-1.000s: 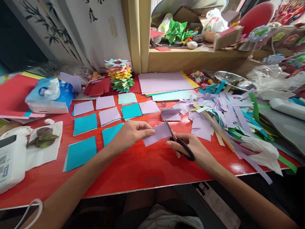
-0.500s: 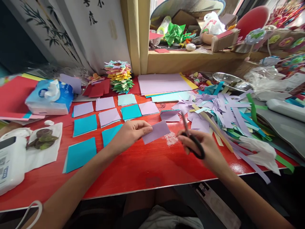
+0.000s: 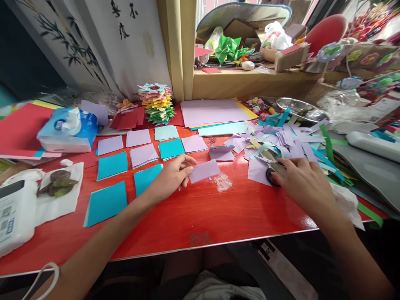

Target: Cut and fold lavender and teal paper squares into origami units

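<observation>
My left hand (image 3: 175,177) pinches the left edge of a small purple paper rectangle (image 3: 205,171) between thumb and fingers, just above the red table. Palm down, my right hand (image 3: 301,181) has its fingers on a pair of scissors (image 3: 272,176) with black handles. Those scissors lie low over a purple paper sheet (image 3: 256,171) at the edge of the cut strips; the fingers partly cover them. A folded purple piece (image 3: 221,153) sits beyond the paper in my left hand. To the left, stacks of teal squares (image 3: 111,164) and purple squares (image 3: 143,154) are laid in rows.
Paper strips (image 3: 292,143) are heaped at the right, near a metal bowl (image 3: 301,109). Large purple sheets (image 3: 212,111) lie at the back beside a folded-paper tower (image 3: 157,104). At the left are a tissue pack (image 3: 67,131) and a white device (image 3: 15,216).
My right hand has moved right and down with the scissors, from a raised grip to the strip pile. The purple paper in my left hand has shifted slightly and sits flatter.
</observation>
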The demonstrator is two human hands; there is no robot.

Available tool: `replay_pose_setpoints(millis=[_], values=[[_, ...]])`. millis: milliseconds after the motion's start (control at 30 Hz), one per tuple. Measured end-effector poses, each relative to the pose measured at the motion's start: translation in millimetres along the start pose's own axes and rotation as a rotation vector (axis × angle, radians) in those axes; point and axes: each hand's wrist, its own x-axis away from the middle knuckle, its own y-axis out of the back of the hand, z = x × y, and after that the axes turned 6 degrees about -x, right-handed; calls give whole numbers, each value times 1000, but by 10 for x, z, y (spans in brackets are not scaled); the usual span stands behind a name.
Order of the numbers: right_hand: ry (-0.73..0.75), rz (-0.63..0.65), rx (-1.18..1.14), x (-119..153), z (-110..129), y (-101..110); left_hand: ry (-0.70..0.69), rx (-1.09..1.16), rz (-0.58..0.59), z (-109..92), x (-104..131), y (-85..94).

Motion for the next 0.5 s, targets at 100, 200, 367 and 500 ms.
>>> replay_pose_setpoints(millis=[100, 200, 367, 500], values=[[45, -81, -56, 8, 320, 95, -10, -10, 3, -6, 8, -16], [258, 98, -451, 19, 689, 190, -29, -1, 21, 2, 9, -36], [309, 318, -733, 14, 1036, 183, -36, 33, 62, 14, 12, -56], [314, 329, -805, -11, 1039, 161, -44, 92, 71, 13, 6, -43]])
